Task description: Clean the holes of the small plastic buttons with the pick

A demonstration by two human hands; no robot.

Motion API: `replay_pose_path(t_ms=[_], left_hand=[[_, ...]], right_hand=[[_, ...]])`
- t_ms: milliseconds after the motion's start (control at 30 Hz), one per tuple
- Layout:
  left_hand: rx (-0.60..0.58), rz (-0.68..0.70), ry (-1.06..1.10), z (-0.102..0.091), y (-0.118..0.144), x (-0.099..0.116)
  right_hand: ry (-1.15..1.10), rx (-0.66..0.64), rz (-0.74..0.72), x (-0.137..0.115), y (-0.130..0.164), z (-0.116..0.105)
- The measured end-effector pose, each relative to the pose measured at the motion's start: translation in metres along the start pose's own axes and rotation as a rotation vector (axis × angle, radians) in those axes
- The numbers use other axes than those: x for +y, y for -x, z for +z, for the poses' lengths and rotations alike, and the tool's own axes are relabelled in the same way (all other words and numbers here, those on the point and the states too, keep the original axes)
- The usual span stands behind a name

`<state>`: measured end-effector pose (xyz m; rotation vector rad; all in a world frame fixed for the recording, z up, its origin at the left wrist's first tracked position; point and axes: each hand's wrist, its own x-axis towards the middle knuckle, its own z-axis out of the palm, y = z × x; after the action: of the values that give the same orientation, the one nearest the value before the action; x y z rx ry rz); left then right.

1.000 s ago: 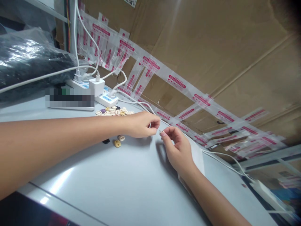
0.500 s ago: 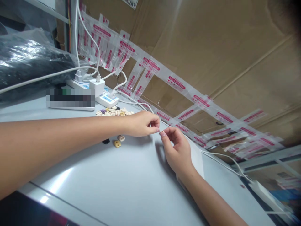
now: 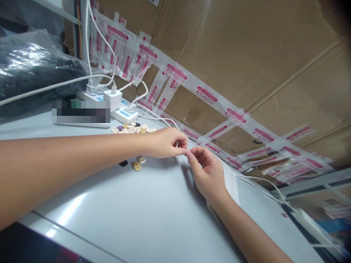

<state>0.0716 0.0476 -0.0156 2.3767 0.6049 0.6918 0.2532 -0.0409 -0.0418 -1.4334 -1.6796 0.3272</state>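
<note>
Both hands have closed the last small gap since a second ago, and their fingertips now meet above the table [image 3: 142, 212]. At 9 o'clock lies 1 black plastic-wrapped bundle [image 3: 33, 73], with 1 white power strip [image 3: 120, 113] and 1 white charger [image 3: 113, 99] plugged into it just beside. Next comes 1 heap of small buttons [image 3: 133, 128], too many to count, and 3 loose pieces at 6 o'clock of the left wrist: 1 black piece [image 3: 123, 163], 1 tan button [image 3: 136, 166], 1 white button [image 3: 142, 159]. The left hand [image 3: 164, 143] pinches narrow on 1 tiny pale piece [image 3: 188, 151] at its 3 o'clock. The right hand [image 3: 208, 173] pinches the same piece at its 11 o'clock. 1 strip of clear red-printed bags [image 3: 208, 96] runs along the cardboard [image 3: 260, 47] behind.
</note>
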Motion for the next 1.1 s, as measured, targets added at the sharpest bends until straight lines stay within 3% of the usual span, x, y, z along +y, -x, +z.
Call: replay_pose_path(t_ms=[467,1100], left_hand=[[0.003,0.020,0.010,0.0009,-0.0002,-0.0046],[-0.017,-0.069,0.035,-0.0014,0.0005,-0.0008]], right_hand=[[0.010,-0.014,-0.017,0.0005,0.0006,-0.0004],[-0.012,-0.003,0.045,-0.0007,-0.0009,-0.0005]])
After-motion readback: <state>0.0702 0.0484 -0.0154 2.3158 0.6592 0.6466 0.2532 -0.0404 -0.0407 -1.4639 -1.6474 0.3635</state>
